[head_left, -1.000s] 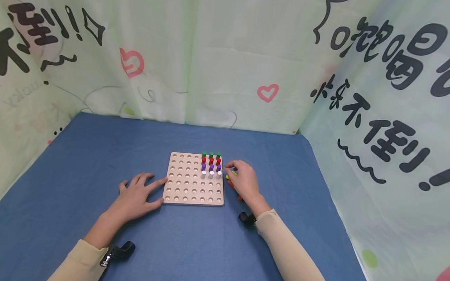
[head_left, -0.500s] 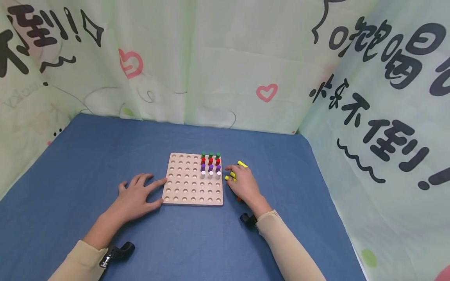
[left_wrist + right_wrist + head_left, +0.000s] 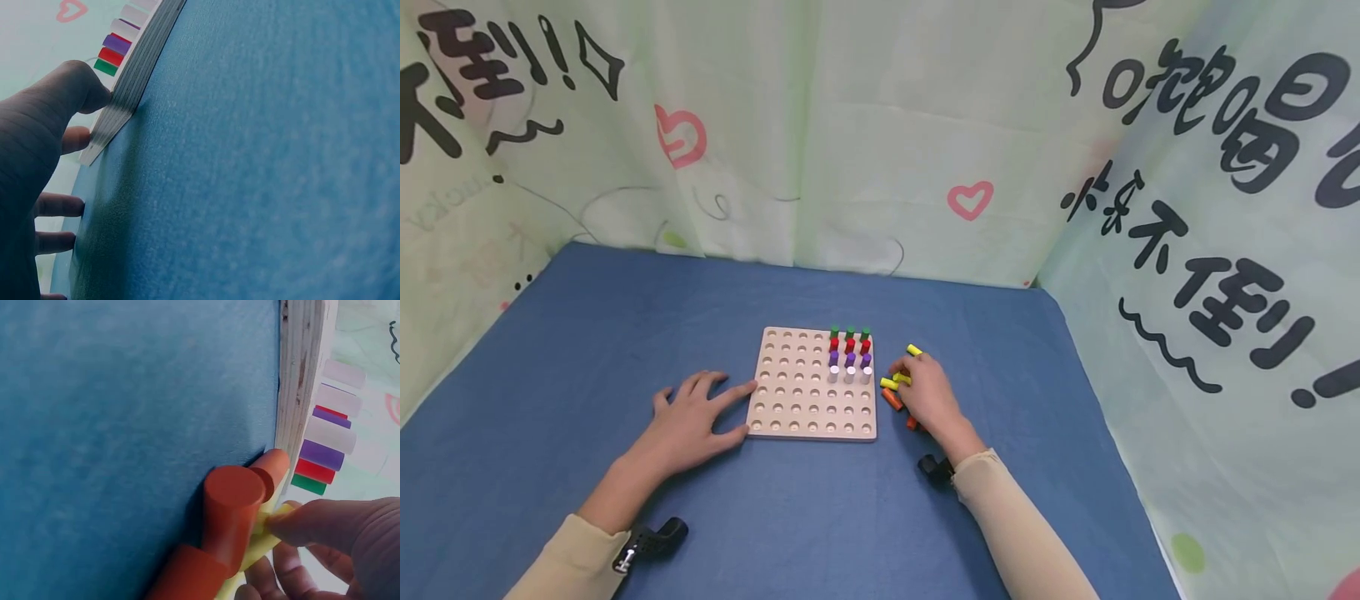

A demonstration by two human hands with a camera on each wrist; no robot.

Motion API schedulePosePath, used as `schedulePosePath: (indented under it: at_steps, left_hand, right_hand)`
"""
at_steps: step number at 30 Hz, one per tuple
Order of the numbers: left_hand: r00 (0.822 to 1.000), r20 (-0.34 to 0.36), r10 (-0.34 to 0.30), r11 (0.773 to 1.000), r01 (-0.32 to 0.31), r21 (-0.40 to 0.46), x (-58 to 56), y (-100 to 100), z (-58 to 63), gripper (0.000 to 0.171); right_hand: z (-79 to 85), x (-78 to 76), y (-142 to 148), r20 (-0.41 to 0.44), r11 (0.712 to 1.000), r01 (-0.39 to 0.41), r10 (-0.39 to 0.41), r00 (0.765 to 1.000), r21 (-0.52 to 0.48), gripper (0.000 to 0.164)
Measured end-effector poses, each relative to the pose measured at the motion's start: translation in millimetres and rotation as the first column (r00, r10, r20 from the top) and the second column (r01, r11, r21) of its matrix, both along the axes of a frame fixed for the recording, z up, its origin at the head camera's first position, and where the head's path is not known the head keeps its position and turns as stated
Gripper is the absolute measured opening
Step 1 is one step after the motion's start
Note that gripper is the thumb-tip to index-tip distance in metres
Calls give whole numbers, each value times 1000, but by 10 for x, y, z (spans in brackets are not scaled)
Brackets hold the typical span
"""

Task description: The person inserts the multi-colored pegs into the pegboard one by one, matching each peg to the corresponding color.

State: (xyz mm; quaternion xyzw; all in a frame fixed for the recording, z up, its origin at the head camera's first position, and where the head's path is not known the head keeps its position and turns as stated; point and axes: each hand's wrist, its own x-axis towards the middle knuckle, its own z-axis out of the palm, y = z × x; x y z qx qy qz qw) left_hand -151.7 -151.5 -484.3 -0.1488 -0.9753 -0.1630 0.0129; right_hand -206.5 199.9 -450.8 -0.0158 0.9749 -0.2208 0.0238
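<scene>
A pale wooden pegboard (image 3: 790, 392) lies on the blue cloth, with green, red, purple and white pegs (image 3: 850, 374) upright in three columns at its right side. My left hand (image 3: 683, 425) is spread, its thumb and index finger touching the board's left edge. At the board's right, my right hand (image 3: 931, 392) pinches a yellow peg (image 3: 259, 547) between thumb and fingers, low among loose pegs. Another yellow peg (image 3: 888, 384) lies beside the fingertips, and one more yellow peg (image 3: 914, 350) lies behind the hand. Orange pegs (image 3: 231, 512) lie close by, partly hidden in the head view.
Blue cloth (image 3: 685, 308) covers the table. A printed pale curtain (image 3: 880, 133) stands along the back and sides. The board's holes on the left and in the front rows hold no pegs.
My right hand has drawn slightly to the right and toward me, uncovering yellow and orange pegs. A yellow peg has come into view behind it. The left hand stays at the board's edge.
</scene>
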Motion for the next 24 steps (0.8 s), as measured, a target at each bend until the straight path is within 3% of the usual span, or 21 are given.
schedulePosePath:
  at_steps: [16, 24]
  left_hand:
    - [1000, -7, -6, 1000, 6, 7, 0, -10, 24, 61]
    - [1000, -6, -3, 1000, 3, 7, -4, 6, -3, 61]
  right_hand:
    - [7, 164, -19, -127, 992, -102, 91, 988, -81, 18]
    - [14, 210, -75, -171, 986, -116, 95, 981, -119, 14]
